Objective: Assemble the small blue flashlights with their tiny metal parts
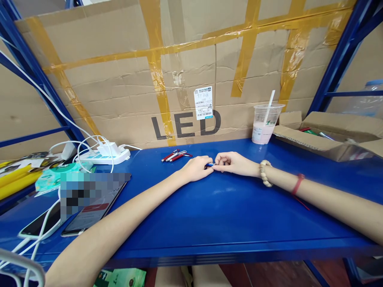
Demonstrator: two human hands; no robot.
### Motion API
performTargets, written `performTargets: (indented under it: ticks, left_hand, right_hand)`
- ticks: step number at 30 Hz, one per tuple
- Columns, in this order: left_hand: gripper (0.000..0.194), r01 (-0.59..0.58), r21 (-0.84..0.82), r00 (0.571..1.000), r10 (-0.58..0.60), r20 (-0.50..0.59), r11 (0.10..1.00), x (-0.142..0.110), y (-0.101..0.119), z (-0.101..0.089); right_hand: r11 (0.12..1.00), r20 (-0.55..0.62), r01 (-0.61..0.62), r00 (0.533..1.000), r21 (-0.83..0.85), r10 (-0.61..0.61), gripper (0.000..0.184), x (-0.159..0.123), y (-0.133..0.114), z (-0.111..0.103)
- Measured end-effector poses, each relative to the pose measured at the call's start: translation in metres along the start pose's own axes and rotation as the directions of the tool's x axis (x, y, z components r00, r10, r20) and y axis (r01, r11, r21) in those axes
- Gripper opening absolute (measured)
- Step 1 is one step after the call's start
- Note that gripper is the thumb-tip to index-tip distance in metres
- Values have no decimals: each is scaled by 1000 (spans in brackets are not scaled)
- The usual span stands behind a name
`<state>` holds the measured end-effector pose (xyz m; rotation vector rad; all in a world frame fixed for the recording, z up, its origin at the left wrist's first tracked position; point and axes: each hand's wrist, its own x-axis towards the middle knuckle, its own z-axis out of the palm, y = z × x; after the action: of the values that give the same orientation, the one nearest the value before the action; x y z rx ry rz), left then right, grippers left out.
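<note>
Between my hands, just above the blue shelf top (191,215), is a blue pen (210,164), mostly hidden by fingers. My left hand (197,168) is closed around one end of it. At its other end, the fingertips of my right hand (229,162) pinch the pen; the rest of those fingers are curled. Behind my left hand lies a small group of red pens (176,155) with silver parts, side by side on the shelf. A beaded bracelet (265,173) and a red cord are on my right wrist.
A cup of pink drink (263,125) with a straw stands at the back right, beside an open cardboard box (335,135). At the left are a white power strip (104,156) with cables, a tablet (98,209) and a phone (42,225). A large cardboard sheet (119,91) backs the shelf.
</note>
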<state>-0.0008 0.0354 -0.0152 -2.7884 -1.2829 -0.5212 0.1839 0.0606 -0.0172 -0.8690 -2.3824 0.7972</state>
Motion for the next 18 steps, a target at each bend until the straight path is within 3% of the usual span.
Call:
performTargets:
  ticks: [18]
  left_hand:
    - [14,-16,0,1000,16,-16,1000,0,-1,1]
  right_hand:
    - [1000,3,-2,1000,2,2,35,-2,-2,0]
